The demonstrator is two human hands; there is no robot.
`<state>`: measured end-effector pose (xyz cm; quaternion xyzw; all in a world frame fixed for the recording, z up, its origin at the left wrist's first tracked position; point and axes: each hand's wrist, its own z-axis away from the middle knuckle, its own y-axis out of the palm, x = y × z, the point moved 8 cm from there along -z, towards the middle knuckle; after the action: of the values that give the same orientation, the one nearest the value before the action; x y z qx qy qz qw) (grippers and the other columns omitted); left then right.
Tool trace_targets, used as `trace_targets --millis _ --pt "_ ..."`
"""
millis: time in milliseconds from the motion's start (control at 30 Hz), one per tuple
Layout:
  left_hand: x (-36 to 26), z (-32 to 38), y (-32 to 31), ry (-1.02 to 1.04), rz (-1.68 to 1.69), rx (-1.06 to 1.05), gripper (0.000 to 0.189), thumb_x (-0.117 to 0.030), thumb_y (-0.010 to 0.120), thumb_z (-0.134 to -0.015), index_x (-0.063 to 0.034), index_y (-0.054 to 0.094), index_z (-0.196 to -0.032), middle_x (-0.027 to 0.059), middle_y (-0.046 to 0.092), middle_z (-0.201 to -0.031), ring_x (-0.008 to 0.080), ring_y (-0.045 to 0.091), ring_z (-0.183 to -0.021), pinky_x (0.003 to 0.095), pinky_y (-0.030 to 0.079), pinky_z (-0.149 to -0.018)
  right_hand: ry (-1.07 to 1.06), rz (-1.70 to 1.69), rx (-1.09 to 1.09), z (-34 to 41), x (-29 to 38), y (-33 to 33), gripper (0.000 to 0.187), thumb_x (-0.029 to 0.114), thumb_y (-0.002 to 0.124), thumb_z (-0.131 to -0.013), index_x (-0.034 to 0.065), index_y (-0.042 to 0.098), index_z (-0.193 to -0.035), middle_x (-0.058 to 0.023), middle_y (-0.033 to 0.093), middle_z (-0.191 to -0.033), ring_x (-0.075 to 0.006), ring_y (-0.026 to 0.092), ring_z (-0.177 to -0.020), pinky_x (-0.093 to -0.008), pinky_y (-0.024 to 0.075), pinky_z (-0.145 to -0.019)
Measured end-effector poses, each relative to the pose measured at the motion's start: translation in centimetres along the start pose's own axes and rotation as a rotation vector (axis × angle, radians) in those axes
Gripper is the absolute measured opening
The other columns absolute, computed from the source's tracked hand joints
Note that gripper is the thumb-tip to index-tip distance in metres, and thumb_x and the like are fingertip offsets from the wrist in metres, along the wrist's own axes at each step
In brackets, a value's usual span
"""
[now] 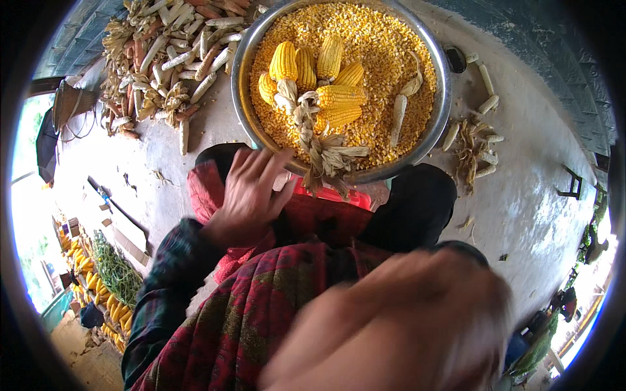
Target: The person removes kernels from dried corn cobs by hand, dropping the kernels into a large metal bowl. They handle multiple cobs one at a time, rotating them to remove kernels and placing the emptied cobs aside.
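A wide metal basin [442,93] holds loose yellow corn kernels [379,39]. On the kernels lies a bunch of yellow corn ears [341,97], joined by braided dry husks [305,129] that hang over the near rim. A stripped cob [398,119] with a husk lies at the basin's right. My left hand [254,190] is at the near left rim, fingers spread and blurred, holding nothing; whether it touches the rim is unclear. My right hand [411,317] is raised close to the camera, large and blurred; its fingers cannot be made out.
Stripped cobs and husks [166,63] are heaped on the floor left of the basin. More cobs [489,157] and husks lie at the right. My knees flank the basin's near side, with a red plastic object [359,199] between them. Corn ears [115,308] lie far lower left.
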<state>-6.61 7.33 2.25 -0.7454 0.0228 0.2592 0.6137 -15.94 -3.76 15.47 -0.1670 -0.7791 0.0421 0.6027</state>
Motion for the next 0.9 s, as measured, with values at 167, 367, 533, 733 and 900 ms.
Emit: trace_targets --millis 167,367,533,733,900 --pt "-2.4 9.7 -1.3 0.205 -0.056 0.112 0.037 -0.022 0.063 -0.078 -0.0053 0.061 -0.111 0.0075 0.060 -0.093 0.0222 0.057 -0.090 0.0479 0.039 -0.091 0.621 0.359 0.070 9.7 -6.7 -0.2 0.025 0.025 0.064 -0.086 0.0054 0.059 -0.102 -0.0102 0.063 -0.081 -0.0277 0.065 -0.071 -0.0372 0.0510 -0.060" --pt "-3.4 13.0 5.4 0.198 -0.018 0.265 0.023 -0.027 0.056 -0.081 -0.0093 0.058 -0.096 0.0041 0.058 -0.079 0.0209 0.059 -0.081 0.0397 0.044 -0.085 0.627 0.625 0.555 19.6 -13.8 7.2 0.020 0.022 0.055 -0.087 0.0068 0.061 -0.098 -0.0138 0.065 -0.086 -0.0319 0.066 -0.078 -0.0438 0.0538 -0.065" --pt "-3.6 12.7 9.2 -0.001 0.042 0.673 0.020 -0.029 0.053 -0.089 -0.0083 0.053 -0.088 0.0096 0.063 -0.074 0.0280 0.065 -0.073 0.0384 0.049 -0.062 0.546 0.644 0.601 21.1 -15.5 9.9 0.013 0.014 0.054 -0.084 0.0052 0.063 -0.086 -0.0155 0.066 -0.083 -0.0337 0.067 -0.078 -0.0461 0.0545 -0.065" --pt "-4.9 11.8 5.6 -0.267 0.822 0.348 0.027 -0.030 0.058 -0.093 -0.0031 0.059 -0.089 0.0130 0.062 -0.073 0.0281 0.064 -0.072 0.0387 0.049 -0.062 0.595 0.443 0.242 20.7 -14.6 8.8 0.017 0.020 0.057 -0.083 0.0047 0.063 -0.087 -0.0164 0.066 -0.080 -0.0355 0.066 -0.078 -0.0467 0.0529 -0.066" --pt "-6.3 13.3 9.3 -0.043 0.625 0.470 0.025 -0.023 0.055 -0.096 0.0001 0.062 -0.089 0.0072 0.058 -0.086 0.0146 0.057 -0.076 0.0292 0.049 -0.069 0.472 0.383 0.282 20.9 -14.4 11.5 0.021 0.030 0.060 -0.084 0.0103 0.064 -0.088 -0.0136 0.067 -0.081 -0.0343 0.065 -0.078 -0.0479 0.0519 -0.066"
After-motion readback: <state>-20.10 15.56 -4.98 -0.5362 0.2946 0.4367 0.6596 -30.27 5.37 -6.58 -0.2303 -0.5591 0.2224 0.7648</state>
